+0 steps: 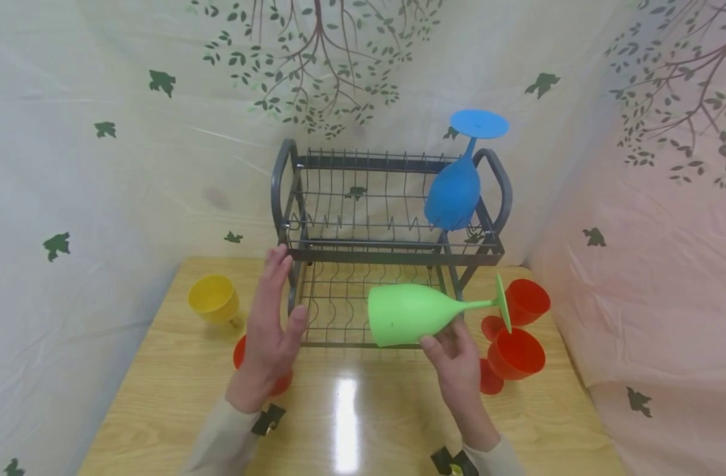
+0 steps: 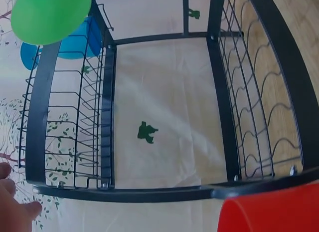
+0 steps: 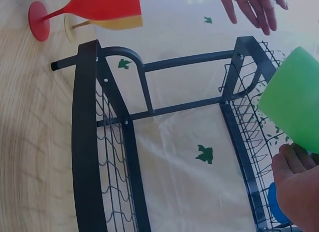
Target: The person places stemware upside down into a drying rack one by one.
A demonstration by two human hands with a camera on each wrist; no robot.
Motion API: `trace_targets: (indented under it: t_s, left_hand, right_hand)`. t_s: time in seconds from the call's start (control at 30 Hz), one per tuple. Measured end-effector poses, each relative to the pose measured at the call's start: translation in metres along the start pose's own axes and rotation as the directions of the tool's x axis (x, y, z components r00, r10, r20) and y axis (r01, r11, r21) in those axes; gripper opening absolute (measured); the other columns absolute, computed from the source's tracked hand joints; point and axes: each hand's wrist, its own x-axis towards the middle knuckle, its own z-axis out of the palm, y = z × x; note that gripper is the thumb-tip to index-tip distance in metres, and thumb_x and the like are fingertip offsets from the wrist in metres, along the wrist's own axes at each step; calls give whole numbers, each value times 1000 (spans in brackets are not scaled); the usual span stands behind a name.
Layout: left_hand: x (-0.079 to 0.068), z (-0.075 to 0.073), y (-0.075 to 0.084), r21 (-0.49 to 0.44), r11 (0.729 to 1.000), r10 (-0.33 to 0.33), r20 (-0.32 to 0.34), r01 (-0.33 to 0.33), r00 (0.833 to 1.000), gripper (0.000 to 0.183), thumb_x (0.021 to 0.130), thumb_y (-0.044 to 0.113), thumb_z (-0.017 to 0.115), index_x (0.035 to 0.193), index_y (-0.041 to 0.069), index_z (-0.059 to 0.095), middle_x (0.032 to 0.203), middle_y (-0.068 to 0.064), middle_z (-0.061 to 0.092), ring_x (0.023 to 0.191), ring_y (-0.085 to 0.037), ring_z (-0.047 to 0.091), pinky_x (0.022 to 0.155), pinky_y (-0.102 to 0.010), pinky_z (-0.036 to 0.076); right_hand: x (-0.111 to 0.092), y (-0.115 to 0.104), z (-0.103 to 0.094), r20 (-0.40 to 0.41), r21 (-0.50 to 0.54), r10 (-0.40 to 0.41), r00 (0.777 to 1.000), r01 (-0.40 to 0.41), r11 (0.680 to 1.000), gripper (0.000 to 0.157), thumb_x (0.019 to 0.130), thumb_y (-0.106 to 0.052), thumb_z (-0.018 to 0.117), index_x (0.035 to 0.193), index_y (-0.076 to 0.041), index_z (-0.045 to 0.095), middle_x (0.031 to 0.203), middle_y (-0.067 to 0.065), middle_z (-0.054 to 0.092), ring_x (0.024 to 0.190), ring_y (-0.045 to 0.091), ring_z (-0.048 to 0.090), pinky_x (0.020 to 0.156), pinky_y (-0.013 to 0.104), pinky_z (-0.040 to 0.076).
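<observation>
My right hand (image 1: 458, 370) grips a green plastic wine goblet (image 1: 410, 314) at the base of its bowl. The goblet lies sideways in the air before the rack, its mouth to the left and its foot to the right. With fingers straight and holding nothing, my left hand (image 1: 274, 330) is raised near the rack's left front corner. The black two-tier dish rack (image 1: 393, 256) stands at the back of the table. On its upper tier, at the right end, a blue goblet (image 1: 455, 195) leans upside down, foot upward. In the right wrist view the green bowl (image 3: 294, 100) overlaps the upper tier.
A yellow goblet (image 1: 213, 299) stands on the wooden table (image 1: 155, 396) at the left. A red goblet (image 1: 282, 383) is partly hidden behind my left hand. Two more red goblets, one at the back (image 1: 528, 301) and one in front (image 1: 518, 355), stand right of the rack. Printed curtains surround the table.
</observation>
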Motion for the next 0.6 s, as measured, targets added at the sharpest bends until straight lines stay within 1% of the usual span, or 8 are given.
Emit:
trace_targets:
  t_s: [0.1,0.2,0.33,0.4,0.5,0.6]
  left_hand:
    - [3,-1,-2,69,997,24,-17,-23,1000,72,109,48,39,148,-12,41,159,-28,38,153,-42,28,126,-53,22]
    - [3,-1,-4,127,992,11,-2,-10,1000,75,109,51,37,151,-11,39,160,-28,36,154,-39,25,126,-54,18]
    - [2,-3,-5,197,980,-44,51,33,998,78,109,55,33,157,-7,33,164,-26,30,157,-36,19,127,-55,13]
    - [1,-3,-6,228,972,-72,76,53,995,80,108,57,31,159,-5,30,167,-23,26,158,-34,17,127,-55,11]
    - [0,-3,-7,270,959,-117,112,83,987,82,108,59,29,162,-1,25,170,-19,21,159,-33,14,128,-55,9]
    - [0,-3,-8,308,946,-153,146,102,977,84,107,62,27,163,1,21,171,-17,17,159,-32,11,128,-55,8]
  right_hand:
    - [0,-2,-1,-4,-14,-2,1000,1,1000,64,93,13,57,154,-2,46,146,5,57,130,16,61,102,31,52]
    - [0,-4,-1,-8,-25,-8,1000,8,1000,65,93,12,57,155,-3,44,149,5,56,132,15,59,102,31,51]
    - [2,-7,-2,-5,-32,-25,1000,24,999,63,94,12,56,154,-3,45,150,7,55,134,18,57,104,32,50]
    - [3,-9,-3,-5,-53,-37,999,37,998,62,94,11,57,153,-4,47,149,8,56,135,19,57,104,32,51]
    - [6,-13,-4,-10,-87,-62,998,61,994,60,94,10,58,152,-5,50,148,7,58,134,18,58,103,31,51]
    - [10,-17,-5,-11,-107,-100,995,98,989,59,94,10,58,150,-3,52,147,11,59,134,21,58,104,31,51]
